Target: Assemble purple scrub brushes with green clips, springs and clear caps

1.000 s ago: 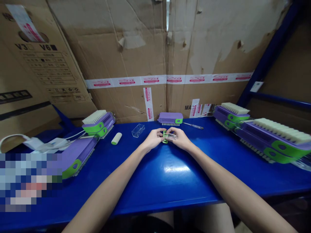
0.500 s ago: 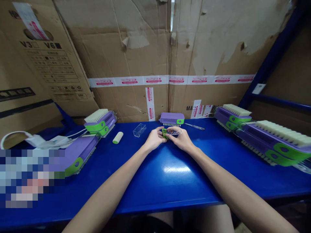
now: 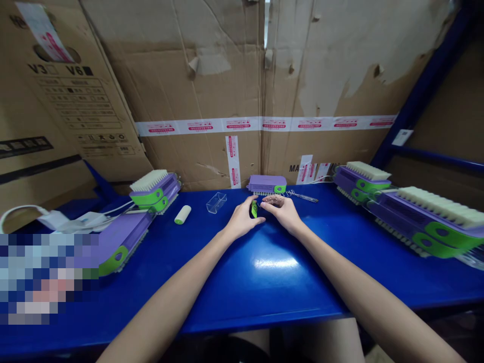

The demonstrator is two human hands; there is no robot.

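Note:
My left hand (image 3: 242, 220) is over the middle of the blue table, a small green plastic piece (image 3: 254, 208) held against its fingers. Its thumb sticks out to the right, away from the piece. Close by, my right hand (image 3: 286, 214) is closed on a metal coil spring (image 3: 275, 200), partly hidden by the fingers. A small gap lies between the spring and the green piece. Just behind both hands sits a purple brush body (image 3: 267, 182) with pale bristles underneath and a green end. A clear-handled screwdriver (image 3: 308, 197) lies to its right.
On the left are a clear plastic box (image 3: 217, 203), a white cylinder with a green end (image 3: 183, 215), and stacked purple-green brushes (image 3: 155, 194) with white cables. More brushes (image 3: 434, 222) stand on the right. Cardboard (image 3: 196, 91) walls the back of the blue table (image 3: 234, 282).
My left thumb has come away from the green piece, which has turned in the fingers. My right hand has shifted slightly, and its spring is now apart from the piece.

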